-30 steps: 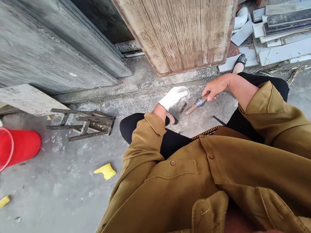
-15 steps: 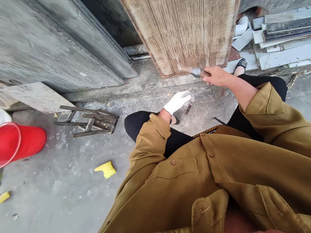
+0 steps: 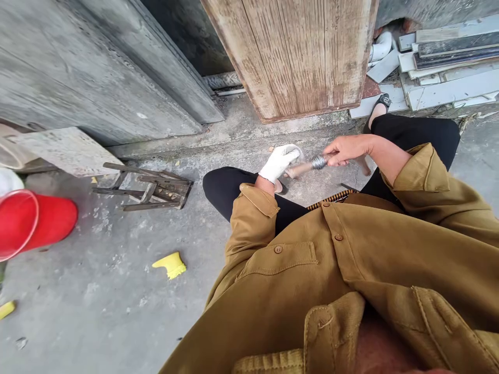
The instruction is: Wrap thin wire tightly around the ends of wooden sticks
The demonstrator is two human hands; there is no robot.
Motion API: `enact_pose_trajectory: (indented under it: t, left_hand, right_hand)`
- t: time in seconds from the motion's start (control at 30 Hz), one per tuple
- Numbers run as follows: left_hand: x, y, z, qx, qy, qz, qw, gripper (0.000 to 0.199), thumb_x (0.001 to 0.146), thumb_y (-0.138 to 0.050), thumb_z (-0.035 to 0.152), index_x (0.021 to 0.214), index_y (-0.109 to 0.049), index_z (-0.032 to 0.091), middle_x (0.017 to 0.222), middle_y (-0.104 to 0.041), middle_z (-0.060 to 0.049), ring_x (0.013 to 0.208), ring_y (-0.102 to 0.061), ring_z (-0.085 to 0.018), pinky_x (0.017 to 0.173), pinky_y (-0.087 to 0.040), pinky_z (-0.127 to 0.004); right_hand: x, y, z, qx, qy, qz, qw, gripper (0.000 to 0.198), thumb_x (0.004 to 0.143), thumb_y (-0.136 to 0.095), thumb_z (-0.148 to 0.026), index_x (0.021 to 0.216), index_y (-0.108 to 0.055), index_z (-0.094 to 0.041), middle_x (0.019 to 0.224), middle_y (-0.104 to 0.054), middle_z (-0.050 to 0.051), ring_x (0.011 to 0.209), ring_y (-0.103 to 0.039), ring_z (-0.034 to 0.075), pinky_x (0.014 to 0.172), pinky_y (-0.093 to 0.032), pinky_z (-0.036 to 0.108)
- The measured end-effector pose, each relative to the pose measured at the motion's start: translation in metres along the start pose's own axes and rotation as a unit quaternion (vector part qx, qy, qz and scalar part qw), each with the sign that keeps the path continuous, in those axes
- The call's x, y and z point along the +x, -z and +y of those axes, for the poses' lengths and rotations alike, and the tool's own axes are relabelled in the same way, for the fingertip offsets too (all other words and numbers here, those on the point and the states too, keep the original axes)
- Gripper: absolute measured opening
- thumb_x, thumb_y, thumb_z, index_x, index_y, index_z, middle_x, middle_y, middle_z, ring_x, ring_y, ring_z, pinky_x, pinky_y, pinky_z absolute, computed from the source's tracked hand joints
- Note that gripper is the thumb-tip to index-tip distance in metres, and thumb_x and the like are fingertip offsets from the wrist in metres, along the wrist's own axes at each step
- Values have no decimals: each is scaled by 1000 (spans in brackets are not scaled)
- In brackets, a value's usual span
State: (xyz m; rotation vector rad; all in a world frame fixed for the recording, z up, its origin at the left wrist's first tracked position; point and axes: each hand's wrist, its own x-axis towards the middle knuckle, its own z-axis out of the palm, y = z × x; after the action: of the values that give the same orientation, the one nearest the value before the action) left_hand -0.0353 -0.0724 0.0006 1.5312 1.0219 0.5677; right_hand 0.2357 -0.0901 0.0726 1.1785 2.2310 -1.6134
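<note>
My left hand (image 3: 278, 163), in a white glove, is closed low over the concrete between my knees. Something pale and rounded shows at its fingertips, too unclear to name. Wrapped round a brown tool is my bare right hand (image 3: 346, 149). Shiny wire (image 3: 318, 162) binds this tool in the middle, and its brown far end (image 3: 301, 170) is blurred, so its kind is unclear. That end points left, close to the gloved fingers; whether it touches them I cannot tell. Below my right hand, a brown piece (image 3: 364, 165) shows, partly hidden.
A plank door panel (image 3: 300, 57) stands ahead, beside grey boards (image 3: 117, 78). At left are a small wooden stool (image 3: 150, 189) on its side, a red bucket (image 3: 54, 218) and a yellow glove-like piece (image 3: 170, 265). Stacked boards (image 3: 452, 93) lie right.
My right hand has come down towards me, and the tool's far end has swung from the door panel's lower edge to beside my gloved hand. My left hand stays nearly in place.
</note>
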Motion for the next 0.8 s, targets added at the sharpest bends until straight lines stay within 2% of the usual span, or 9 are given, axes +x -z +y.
enact_pose_trajectory:
  t: [0.07,0.17,0.23,0.3,0.37,0.43,0.53,0.67,0.8]
  left_hand:
    - [1,-10,-5,-31,1,38,999,31,88,-67,44,74,-61,17,68,-62,-3,60,-51,-12,61,-43,-25]
    - [-1,-26,-11,-36,-9,-30,999,30,93,-61,43,83,-67,15,70,-61,-2,60,-50,-11,61,-42,-23]
    - [-5,-35,-13,-8,-2,-62,998,29,94,-58,41,86,-68,15,66,-57,0,60,-49,-12,61,-40,-23]
    - [-8,-40,-15,50,-5,-71,996,26,95,-57,37,86,-68,15,66,-55,1,62,-49,-13,63,-39,-24]
    - [-10,-43,-16,125,-22,-77,989,22,94,-58,32,83,-68,16,70,-59,0,68,-52,-14,69,-40,-24]
    - [-11,-45,-20,183,-39,-83,979,21,94,-58,29,81,-68,16,74,-63,-1,74,-56,-16,74,-42,-25]
    - [-11,-47,-25,213,-36,-91,972,20,93,-59,30,81,-68,17,75,-64,-1,75,-57,-17,74,-42,-26]
    - [-9,-46,-28,157,-23,-95,983,18,88,-61,30,77,-66,17,72,-62,0,71,-56,-16,72,-43,-27]
    - [-6,-38,-23,71,-21,-71,995,16,84,-64,29,75,-66,16,74,-65,-1,72,-58,-15,75,-47,-27]
  right_hand:
    - [-2,-3,-6,88,26,104,990,33,99,-60,-49,85,-62,-19,72,-62,1,63,-54,12,66,-44,27]
    - [9,-7,-5,147,-5,245,958,38,103,-54,-52,83,-57,-19,73,-61,2,61,-51,12,64,-44,27]
    - [20,-7,5,108,-63,283,951,34,103,-54,-48,87,-61,-18,76,-64,4,65,-55,14,65,-45,27]
    - [28,-6,18,-1,-118,287,951,32,101,-55,-44,95,-67,-16,85,-70,8,76,-63,19,71,-45,29]
    - [33,-6,28,-124,-159,264,943,36,101,-56,-45,107,-72,-14,100,-74,13,92,-68,26,77,-45,32]
    - [35,-8,33,-204,-188,212,937,42,101,-56,-49,117,-74,-14,115,-75,17,103,-68,30,79,-44,34]
    - [36,-12,34,-255,-191,101,943,39,101,-58,-46,118,-76,-16,121,-74,18,103,-69,30,74,-43,33]
    - [36,-18,36,-254,-131,-7,958,27,97,-66,-41,107,-78,-19,103,-77,11,87,-69,23,68,-40,30]
    - [25,-11,39,-129,-90,-86,984,24,95,-68,-43,100,-77,-21,74,-69,1,66,-61,15,65,-42,27]
